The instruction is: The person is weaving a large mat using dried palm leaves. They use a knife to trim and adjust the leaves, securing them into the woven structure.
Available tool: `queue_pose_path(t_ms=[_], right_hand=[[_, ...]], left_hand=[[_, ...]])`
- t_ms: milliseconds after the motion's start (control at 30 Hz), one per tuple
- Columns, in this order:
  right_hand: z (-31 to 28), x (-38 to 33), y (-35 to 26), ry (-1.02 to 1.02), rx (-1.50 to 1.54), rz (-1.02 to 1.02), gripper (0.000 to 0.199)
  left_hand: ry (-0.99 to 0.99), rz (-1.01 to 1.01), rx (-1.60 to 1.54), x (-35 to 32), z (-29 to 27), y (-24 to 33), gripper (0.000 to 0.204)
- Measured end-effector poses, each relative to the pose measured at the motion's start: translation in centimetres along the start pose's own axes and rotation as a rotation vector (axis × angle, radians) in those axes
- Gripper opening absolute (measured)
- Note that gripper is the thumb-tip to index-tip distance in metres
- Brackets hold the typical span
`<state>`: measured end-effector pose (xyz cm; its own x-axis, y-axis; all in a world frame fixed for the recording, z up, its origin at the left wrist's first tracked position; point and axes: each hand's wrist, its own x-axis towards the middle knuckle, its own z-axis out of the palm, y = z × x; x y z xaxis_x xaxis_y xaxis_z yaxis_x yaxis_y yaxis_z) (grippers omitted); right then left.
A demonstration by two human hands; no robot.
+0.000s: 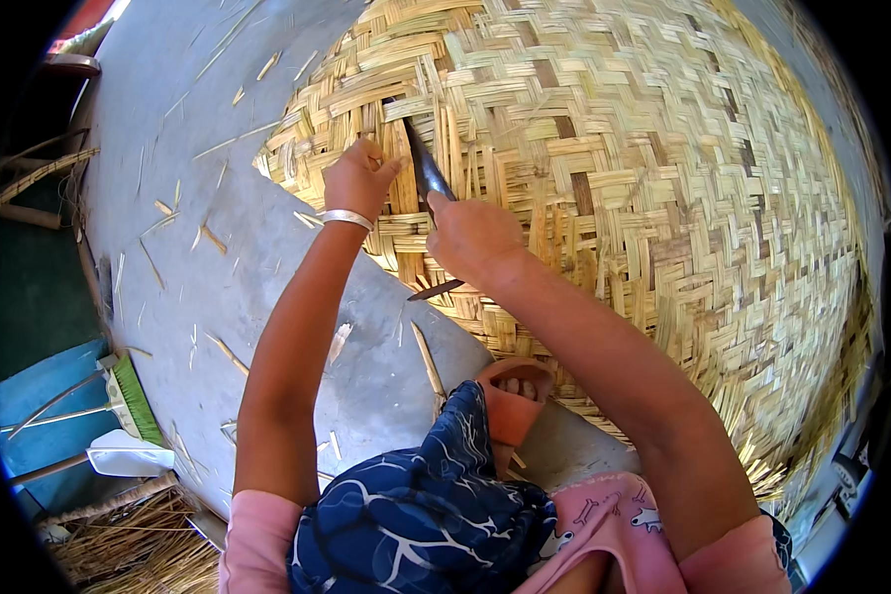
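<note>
A large mat (pixel 653 188) woven from flat straw-coloured strips, a few of them brown, spreads over the floor. My right hand (pixel 475 238) is closed around a dark metal knife (pixel 426 163). Its blade points away from me, with the tip slipped in among the strips near the mat's left edge. The knife's narrow back end sticks out below my fist. Just left of the blade, my left hand (pixel 358 183) is curled in a pinch over the strips; what the fingers hold is hidden. A pale bangle circles that wrist.
The grey floor (pixel 198 119) is littered with strip scraps. At the left stand a green-bristled broom (pixel 139 401) and a white scoop (pixel 129 455), with a pile of thin sticks (pixel 134 540) below. My foot in an orange sandal (pixel 513 421) rests by the mat's near edge.
</note>
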<state>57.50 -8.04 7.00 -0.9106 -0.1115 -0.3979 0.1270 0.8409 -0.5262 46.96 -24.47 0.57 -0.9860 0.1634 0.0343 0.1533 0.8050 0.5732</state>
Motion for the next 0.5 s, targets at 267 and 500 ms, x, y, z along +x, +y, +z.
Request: queue_pose_path(t_ms=[267, 500], right_hand=[[-3.4, -5.0, -0.8, -0.198, -0.1, 0.047, 0.032], [-6.2, -14.8, 1.3, -0.346, 0.0, -0.009, 0.045]], left_hand=[[-0.039, -0.015, 0.012, 0.0, 0.7, -1.3, 0.036], [-0.038, -0.013, 0.062, -0.3, 0.8, -1.1, 0.038]])
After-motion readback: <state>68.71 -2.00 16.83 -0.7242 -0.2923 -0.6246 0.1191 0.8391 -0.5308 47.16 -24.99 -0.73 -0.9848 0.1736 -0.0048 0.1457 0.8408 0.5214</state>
